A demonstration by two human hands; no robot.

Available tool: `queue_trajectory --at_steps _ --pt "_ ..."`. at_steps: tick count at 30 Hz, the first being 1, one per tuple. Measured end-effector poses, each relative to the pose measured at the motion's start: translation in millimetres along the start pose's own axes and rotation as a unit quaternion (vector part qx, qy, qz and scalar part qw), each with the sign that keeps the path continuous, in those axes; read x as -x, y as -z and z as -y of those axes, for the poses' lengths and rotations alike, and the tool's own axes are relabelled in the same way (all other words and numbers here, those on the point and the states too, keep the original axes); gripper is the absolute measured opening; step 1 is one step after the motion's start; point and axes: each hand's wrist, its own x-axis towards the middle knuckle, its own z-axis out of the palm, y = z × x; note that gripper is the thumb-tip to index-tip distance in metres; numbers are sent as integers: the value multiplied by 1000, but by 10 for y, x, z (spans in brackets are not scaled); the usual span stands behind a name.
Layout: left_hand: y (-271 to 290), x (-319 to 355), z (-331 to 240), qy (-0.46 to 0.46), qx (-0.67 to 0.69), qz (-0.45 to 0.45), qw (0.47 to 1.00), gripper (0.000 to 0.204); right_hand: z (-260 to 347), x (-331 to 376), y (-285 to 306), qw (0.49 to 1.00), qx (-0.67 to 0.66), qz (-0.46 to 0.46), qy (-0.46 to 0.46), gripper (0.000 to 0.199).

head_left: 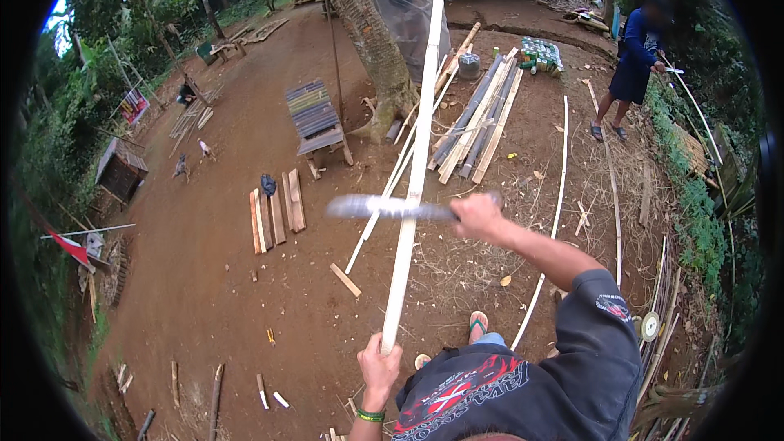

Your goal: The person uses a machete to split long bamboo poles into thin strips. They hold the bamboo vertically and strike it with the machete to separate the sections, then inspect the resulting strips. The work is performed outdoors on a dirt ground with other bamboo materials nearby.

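Note:
Near the lower middle, my left hand [379, 367] is closed around the near end of a long pale bamboo strip [420, 143]. The strip slants up and away from me, its far end high in the picture. In my right hand [477, 216] is the dark handle of a machete [371, 207]. Its curved blade, smeared by motion, points left and crosses the strip about midway along. Whether the edge touches the strip I cannot tell.
Bamboo poles and planks [478, 118] lie in a pile ahead, beside a tree trunk [363, 28]. A small slatted bench [317, 118] stands left of it. Several short boards [278, 212] rest on the dirt. At the far right, another person [641, 53] holds a long strip.

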Motion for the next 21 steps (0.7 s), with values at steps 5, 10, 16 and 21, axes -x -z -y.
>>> queue_trajectory --at_steps 5,10,16,21 --pt "344 434 308 12 -16 10 1000 25 -826 -171 26 987 105 -116 44 9" --pt "417 479 255 17 -27 23 999 25 -1195 -442 484 963 9 8 -268 17" --pt "451 555 536 45 3 16 999 23 -807 -131 -211 993 81 -50 71 13" --pt "699 704 65 57 6 4 998 5 -1602 -544 234 977 41 -66 -201 14"
